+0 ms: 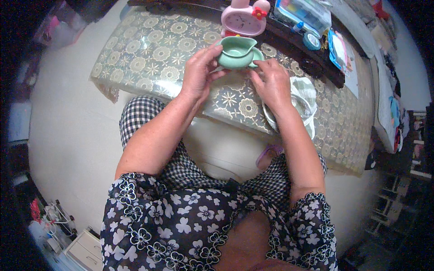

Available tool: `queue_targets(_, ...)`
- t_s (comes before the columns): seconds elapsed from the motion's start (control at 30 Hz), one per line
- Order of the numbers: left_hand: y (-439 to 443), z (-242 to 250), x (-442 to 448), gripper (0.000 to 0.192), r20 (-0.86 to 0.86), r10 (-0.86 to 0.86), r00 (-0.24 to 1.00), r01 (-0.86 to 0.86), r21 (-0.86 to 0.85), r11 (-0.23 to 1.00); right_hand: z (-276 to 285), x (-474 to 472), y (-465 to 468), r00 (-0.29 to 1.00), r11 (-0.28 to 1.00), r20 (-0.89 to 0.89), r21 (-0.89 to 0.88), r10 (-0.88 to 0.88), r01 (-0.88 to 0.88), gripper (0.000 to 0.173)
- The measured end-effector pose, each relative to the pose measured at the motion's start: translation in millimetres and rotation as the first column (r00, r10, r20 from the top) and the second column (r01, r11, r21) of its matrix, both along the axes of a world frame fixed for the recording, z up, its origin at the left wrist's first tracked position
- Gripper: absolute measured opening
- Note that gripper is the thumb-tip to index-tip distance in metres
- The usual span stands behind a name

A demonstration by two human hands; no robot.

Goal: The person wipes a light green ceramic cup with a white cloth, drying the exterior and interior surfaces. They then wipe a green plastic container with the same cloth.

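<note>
A small pale green ceramic pitcher [235,61] with a pouring lip is held up over the far part of the table. My left hand [201,66] grips its left side, thumb at the rim and fingers beneath. On the pitcher's right is a rounded green piece [258,56]; I cannot tell whether it is a handle or a separate small dish. My right hand [273,78] pinches this piece with its fingertips. Beside my right wrist lies a green and white cloth [303,84] with a round, pale-rimmed container [310,115], partly hidden by the forearm.
A flower-patterned cover [161,52] under clear plastic spreads over the table. Behind the pitcher stands a pink rabbit-shaped alarm clock [242,23]. Farther right, a dark wooden ledge [288,40] carries a clear plastic box [303,15], a roll of blue tape [312,41] and a blue-edged packet [337,50].
</note>
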State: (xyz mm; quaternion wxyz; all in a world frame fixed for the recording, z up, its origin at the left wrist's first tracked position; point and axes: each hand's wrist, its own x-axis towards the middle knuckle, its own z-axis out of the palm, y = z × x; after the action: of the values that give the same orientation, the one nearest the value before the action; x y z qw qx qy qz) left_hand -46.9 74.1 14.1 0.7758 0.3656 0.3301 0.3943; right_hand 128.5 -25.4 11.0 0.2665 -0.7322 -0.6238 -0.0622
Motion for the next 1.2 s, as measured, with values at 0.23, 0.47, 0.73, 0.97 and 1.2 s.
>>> queue_targets(0.23,-4,-1,-6,0.044,0.016,-0.043,0.999,0.044,-0.014,0.999,-14,10,10,0.987,0.998,0.161,-0.069,0.012,-0.001,0.020)
queue_targets(0.47,-7,-5,-16,0.046,-0.028,-0.072,0.997,0.072,-0.027,0.997,3,2,-8,0.989,0.963,-0.141,0.257,-0.041,0.076,0.017)
queue_targets(0.73,-20,-10,-13,0.051,-0.030,-0.166,0.986,0.167,0.046,0.985,67,-30,-30,0.961,0.942,0.245,0.274,0.128,-0.195,0.022)
queue_targets(0.97,-29,-9,-8,0.031,0.058,-0.173,0.983,0.160,0.174,0.972,68,-26,-39,0.917,0.947,0.323,0.139,0.233,-0.289,0.024)
queue_targets(1.2,-35,-2,-6,0.026,-0.022,-0.190,0.981,0.187,0.329,0.926,77,-25,-46,0.897,0.957,0.365,0.048,0.250,-0.286,0.025)
